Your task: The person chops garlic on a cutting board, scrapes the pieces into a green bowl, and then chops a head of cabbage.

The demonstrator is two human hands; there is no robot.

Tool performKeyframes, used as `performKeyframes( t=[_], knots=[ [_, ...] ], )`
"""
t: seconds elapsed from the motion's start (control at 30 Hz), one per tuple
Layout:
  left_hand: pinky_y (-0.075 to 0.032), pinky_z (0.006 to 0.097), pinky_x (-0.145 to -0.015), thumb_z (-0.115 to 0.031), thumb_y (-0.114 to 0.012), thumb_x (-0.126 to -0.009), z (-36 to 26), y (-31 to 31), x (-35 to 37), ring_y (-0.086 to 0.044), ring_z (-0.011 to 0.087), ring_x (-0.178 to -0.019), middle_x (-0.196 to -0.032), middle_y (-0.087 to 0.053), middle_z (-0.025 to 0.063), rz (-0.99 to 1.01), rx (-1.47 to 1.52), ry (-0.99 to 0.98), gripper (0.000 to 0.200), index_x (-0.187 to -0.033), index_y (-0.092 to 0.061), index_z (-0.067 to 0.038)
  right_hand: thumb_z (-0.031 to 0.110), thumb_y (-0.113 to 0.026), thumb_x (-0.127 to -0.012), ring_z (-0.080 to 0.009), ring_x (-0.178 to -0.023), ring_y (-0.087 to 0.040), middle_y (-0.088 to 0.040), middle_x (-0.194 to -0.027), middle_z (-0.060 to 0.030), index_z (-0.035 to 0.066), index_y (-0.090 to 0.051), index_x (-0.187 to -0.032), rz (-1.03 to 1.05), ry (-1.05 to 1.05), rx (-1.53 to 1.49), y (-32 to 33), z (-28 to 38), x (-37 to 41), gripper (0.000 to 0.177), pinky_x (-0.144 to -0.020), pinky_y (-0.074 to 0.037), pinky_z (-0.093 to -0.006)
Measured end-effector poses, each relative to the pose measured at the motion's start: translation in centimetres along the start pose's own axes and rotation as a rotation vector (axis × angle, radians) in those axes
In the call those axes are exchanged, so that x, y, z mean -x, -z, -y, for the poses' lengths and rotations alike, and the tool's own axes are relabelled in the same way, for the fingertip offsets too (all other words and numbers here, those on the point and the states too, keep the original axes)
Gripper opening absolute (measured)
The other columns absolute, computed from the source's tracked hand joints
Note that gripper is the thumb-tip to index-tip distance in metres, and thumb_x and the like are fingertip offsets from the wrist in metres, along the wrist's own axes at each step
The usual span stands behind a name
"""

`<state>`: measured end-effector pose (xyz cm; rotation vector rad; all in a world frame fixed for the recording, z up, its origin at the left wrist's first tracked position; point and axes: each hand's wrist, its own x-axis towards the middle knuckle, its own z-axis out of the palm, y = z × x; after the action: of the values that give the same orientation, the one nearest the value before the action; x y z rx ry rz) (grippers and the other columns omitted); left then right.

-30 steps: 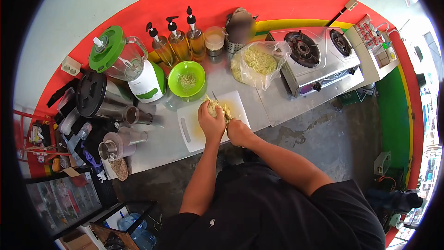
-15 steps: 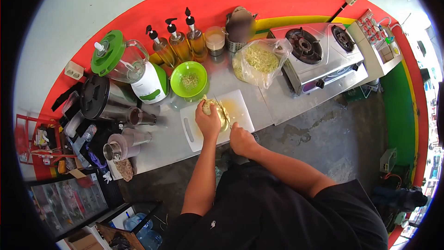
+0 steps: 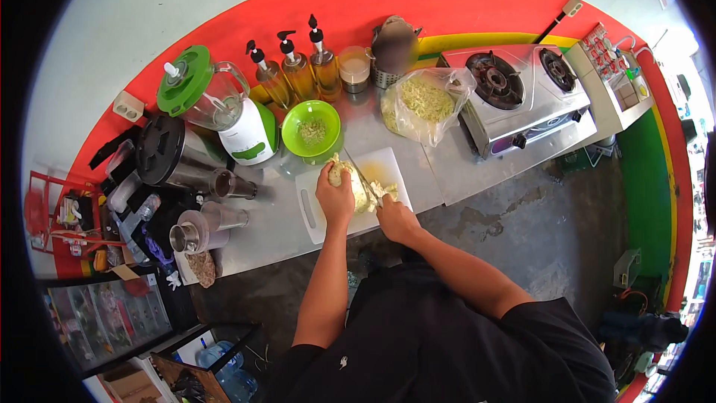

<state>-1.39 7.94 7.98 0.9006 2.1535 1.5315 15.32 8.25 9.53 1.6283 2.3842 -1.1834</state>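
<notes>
at the far left, a green-lidded blender (image 3: 252,134) stands left of three pump bottles (image 3: 297,73) of amber liquid, with a clear cup (image 3: 354,67) just to their right. a two-burner stove (image 3: 526,108) sits at the far right. left of the blender is a black-lidded steel container (image 3: 179,153); blue jugs (image 3: 237,382) sit low at near left.

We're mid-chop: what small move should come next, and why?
Probably a careful slice: the right hand holds the knife at the pale vegetable, the left hand holds it on the cutting board, and cut pieces lie right of the knife.
</notes>
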Motion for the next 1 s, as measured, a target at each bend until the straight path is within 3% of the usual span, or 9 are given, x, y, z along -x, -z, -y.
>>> performKeyframes(
  t=[0.17,0.23,0.37,0.57,0.77,0.8,0.83,0.97,1.0],
  knots=[
    [-0.050,0.0429,-0.097,-0.031,-0.077,-0.086,-1.3,2.2,0.6,-0.066,0.0380,-0.110,-0.120,-0.068,0.0229,0.034,-0.058,-0.020,0.055,-0.128,-0.060,0.000,0.032,-0.053,-0.101,-0.0550,-0.089,-0.064,-0.067,-0.092,-0.0355,-0.003,-0.048,-0.116,-0.062,0.084,-0.070,-0.4,-3.6,-0.9,0.038,-0.081,-0.050,-0.0621],
    [-0.050,0.0380,-0.095,-0.038,-0.082,-0.083,-2.9,4.0,1.2,-0.065,0.0299,-0.111,-0.123,-0.067,0.0187,0.183,-0.092,0.159,0.067,-0.132,-0.057,-0.002,0.032,-0.055,-0.100,-0.0545,-0.090,-0.064,-0.066,-0.091,-0.0356,-0.003,-0.049,-0.116,-0.065,0.099,-0.104,-0.1,-4.4,-0.9,0.039,-0.081,-0.049,-0.0620],
    [-0.049,0.0397,-0.099,-0.036,-0.079,-0.082,0.3,4.8,0.3,-0.064,0.0316,-0.116,-0.125,-0.066,0.0205,0.141,-0.022,0.291,0.063,-0.132,-0.058,-0.005,0.029,-0.057,-0.099,-0.0539,-0.089,-0.063,-0.066,-0.089,-0.0342,-0.004,-0.053,-0.111,-0.110,0.162,-0.136,-0.2,-6.1,-1.7,0.036,-0.080,-0.048,-0.0618],
    [-0.049,0.0338,-0.095,-0.021,-0.071,-0.086,-0.9,5.4,-0.1,-0.063,0.0205,-0.109,-0.122,-0.065,0.0130,0.049,0.334,0.331,0.058,-0.135,-0.054,0.003,0.027,-0.062,-0.097,-0.0522,-0.087,-0.063,-0.067,-0.088,-0.0318,-0.005,-0.058,-0.101,-0.126,0.189,-0.249,3.1,-7.5,-2.4,0.033,-0.077,-0.048,-0.0594],
    [-0.048,0.0330,-0.097,-0.020,-0.068,-0.087,-2.7,2.3,-1.6,-0.062,0.0202,-0.110,-0.123,-0.065,0.0118,0.245,0.501,0.343,0.057,-0.138,-0.054,0.002,0.023,-0.065,-0.096,-0.0364,-0.074,-0.069,-0.070,-0.082,-0.0229,-0.003,-0.061,-0.099,-0.139,0.101,-0.472,6.1,-8.4,-2.1,0.027,-0.068,-0.051,-0.0472],
    [-0.055,0.0361,-0.093,-0.017,-0.063,-0.091,-3.1,1.4,-1.7,-0.067,0.0214,-0.108,-0.121,-0.066,0.0099,0.258,0.498,0.344,0.046,-0.134,-0.056,-0.001,0.023,-0.065,-0.095,-0.0311,-0.070,-0.068,-0.069,-0.079,-0.0191,-0.003,-0.061,-0.098,-0.138,0.109,-0.591,5.7,-8.5,-2.2,0.026,-0.066,-0.051,-0.0436],
    [-0.055,0.0361,-0.093,-0.017,-0.063,-0.091,-3.5,0.9,-1.5,-0.067,0.0214,-0.108,-0.121,-0.066,0.0099,0.258,0.504,0.344,0.046,-0.134,-0.056,-0.001,0.023,-0.066,-0.095,-0.0257,-0.067,-0.067,-0.068,-0.075,-0.0152,-0.003,-0.061,-0.098,-0.136,0.116,-0.713,5.5,-8.7,-2.5,0.026,-0.065,-0.051,-0.0400],
    [-0.056,0.0384,-0.094,-0.023,-0.060,-0.094,-4.0,-0.2,-1.1,-0.067,0.0237,-0.109,-0.122,-0.067,0.0111,0.308,0.708,0.488,0.044,-0.133,-0.056,-0.003,0.029,-0.083,-0.079,-0.0283,-0.082,-0.066,-0.068,-0.093,-0.0174,0.000,-0.059,-0.115,-0.173,0.190,-0.497,5.1,-8.6,-3.2,0.053,-0.074,-0.052,-0.0405],
    [-0.056,0.0393,-0.094,-0.026,-0.058,-0.095,-3.6,-0.1,-1.0,-0.068,0.0247,-0.110,-0.123,-0.067,0.0116,0.312,0.763,0.558,0.044,-0.133,-0.057,-0.004,0.025,-0.088,-0.073,-0.0182,-0.079,-0.059,-0.064,-0.087,-0.0088,0.000,-0.057,-0.120,-0.283,0.278,-0.466,4.8,-8.2,-3.4,0.061,-0.070,-0.049,-0.0353]
  ],
)
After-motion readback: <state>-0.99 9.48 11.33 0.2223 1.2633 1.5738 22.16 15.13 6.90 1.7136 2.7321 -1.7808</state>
